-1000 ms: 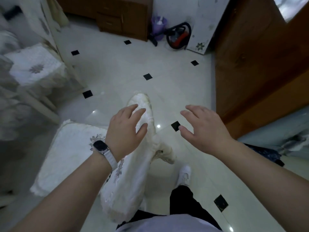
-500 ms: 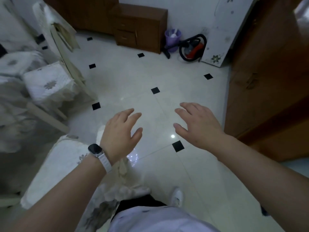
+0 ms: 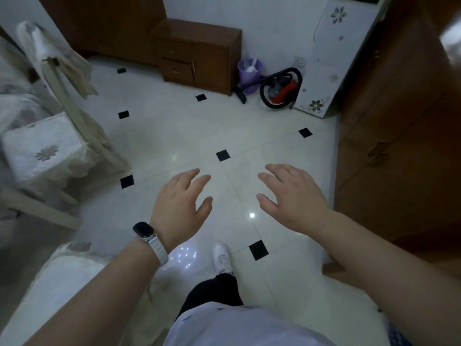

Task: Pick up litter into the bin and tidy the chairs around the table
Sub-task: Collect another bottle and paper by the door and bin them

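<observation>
My left hand (image 3: pixel 180 204), with a watch on its wrist, and my right hand (image 3: pixel 293 197) hover side by side over the tiled floor, fingers relaxed and spread, holding nothing. A purple mesh bin (image 3: pixel 250 74) with white litter inside stands against the far wall, well beyond both hands. A chair with a white lace cover (image 3: pixel 42 148) stands at the left, tilted in the view. Another covered seat (image 3: pixel 64 273) lies at the lower left beneath my left forearm.
A brown wooden cabinet (image 3: pixel 199 52) stands at the far wall, left of the bin. A red and black vacuum cleaner (image 3: pixel 280 88) sits beside a white flowered appliance (image 3: pixel 336 53). A wooden door or wardrobe (image 3: pixel 399 136) fills the right side. My white shoe (image 3: pixel 222 258) steps forward.
The view has lifted and moved away from the chair back that my left hand rested on a second ago; both hands now hang free over the floor and the bin looks nearer.
</observation>
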The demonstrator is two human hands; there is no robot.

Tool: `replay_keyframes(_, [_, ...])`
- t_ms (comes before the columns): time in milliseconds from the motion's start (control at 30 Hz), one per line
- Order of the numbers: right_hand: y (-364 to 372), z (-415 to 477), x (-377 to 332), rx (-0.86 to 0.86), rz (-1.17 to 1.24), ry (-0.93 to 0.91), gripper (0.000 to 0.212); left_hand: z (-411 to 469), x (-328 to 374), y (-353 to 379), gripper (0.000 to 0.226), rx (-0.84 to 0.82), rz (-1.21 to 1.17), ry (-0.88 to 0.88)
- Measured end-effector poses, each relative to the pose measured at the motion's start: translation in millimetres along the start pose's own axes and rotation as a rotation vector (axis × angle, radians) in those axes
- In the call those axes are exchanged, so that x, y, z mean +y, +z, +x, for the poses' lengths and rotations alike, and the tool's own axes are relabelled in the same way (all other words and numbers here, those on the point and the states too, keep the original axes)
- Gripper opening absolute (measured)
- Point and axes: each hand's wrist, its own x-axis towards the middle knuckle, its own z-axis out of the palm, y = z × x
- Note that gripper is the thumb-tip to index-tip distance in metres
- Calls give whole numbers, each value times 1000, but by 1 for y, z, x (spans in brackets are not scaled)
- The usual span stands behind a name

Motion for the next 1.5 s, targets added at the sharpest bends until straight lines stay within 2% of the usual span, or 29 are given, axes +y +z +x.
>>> replay_keyframes(200, [2,112,46,-98,-78,19,55,125,-39,18,53,-12,-69,-10])
replay_keyframes(400, [-1,223,67,-51,-64,39,57,229,-80,15,50,25,-50,40])
replay_keyframes(600, [13,296,105,-36,-40,31,55,306,-97,26,50,48,-57,17])
replay_keyframes(900, [45,451,203,-5,43,-89,53,447,-111,55,52,4,56,-110])
replay_keyframes(1167, [30,594,284,10,44,-259,53,575,-108,43,48,144,141,-250])
replay_keyframes(1500, [51,746,273,-54,49,-449,54,640,-177,52,49,123,183,-396])
